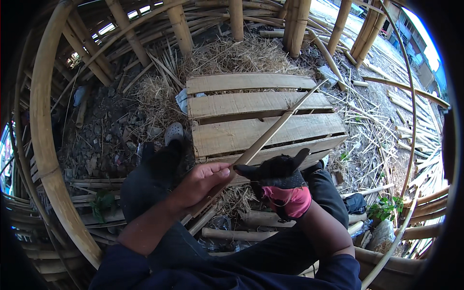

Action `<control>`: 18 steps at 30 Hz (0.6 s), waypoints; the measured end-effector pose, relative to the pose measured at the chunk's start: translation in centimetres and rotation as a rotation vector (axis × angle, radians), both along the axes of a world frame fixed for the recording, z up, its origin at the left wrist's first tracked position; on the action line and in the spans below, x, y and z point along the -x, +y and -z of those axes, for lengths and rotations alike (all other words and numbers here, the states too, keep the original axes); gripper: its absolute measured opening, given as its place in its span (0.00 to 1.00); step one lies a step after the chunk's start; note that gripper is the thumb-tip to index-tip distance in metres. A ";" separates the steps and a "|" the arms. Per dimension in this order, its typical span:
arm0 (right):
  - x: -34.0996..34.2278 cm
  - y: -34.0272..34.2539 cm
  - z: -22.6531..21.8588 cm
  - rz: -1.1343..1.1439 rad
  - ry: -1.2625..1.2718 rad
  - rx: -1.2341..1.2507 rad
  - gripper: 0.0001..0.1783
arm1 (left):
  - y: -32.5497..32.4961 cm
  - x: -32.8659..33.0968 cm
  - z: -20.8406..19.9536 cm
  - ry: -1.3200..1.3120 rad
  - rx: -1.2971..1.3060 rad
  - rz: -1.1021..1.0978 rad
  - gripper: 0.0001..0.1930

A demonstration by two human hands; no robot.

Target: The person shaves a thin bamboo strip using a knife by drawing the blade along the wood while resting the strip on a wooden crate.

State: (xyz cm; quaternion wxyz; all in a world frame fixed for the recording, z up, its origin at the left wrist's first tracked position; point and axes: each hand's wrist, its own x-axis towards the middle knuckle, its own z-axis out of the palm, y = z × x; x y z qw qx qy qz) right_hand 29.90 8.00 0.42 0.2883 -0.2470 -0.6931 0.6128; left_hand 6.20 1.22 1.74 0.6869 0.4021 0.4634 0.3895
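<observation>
My bare left hand point(205, 181) is closed round a long bamboo strip point(271, 131). The strip slants from below that hand up and right across a low wooden slatted stand point(232, 133), with a joint along its upper half. Close to the strip, just right of my left hand, is my right hand point(282, 176) in a black glove with a pink cuff. Its fingers look curled, and a dark tip reaches left to the strip. Another dark stub points up and right; whether it is a finger or a handle, I cannot make out.
Bamboo posts point(181, 31) stand beyond the stand, and a thick curved pole point(46, 125) rises at the left. Dry shavings point(237, 55) lie behind the stand. Cut bamboo pieces point(237, 234) are under my legs, and split strips point(377, 135) litter the right.
</observation>
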 end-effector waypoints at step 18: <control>6.6 1.3 -1.0 -0.023 0.440 0.556 0.08 | 1.2 0.9 -0.7 0.211 -0.314 -0.511 0.25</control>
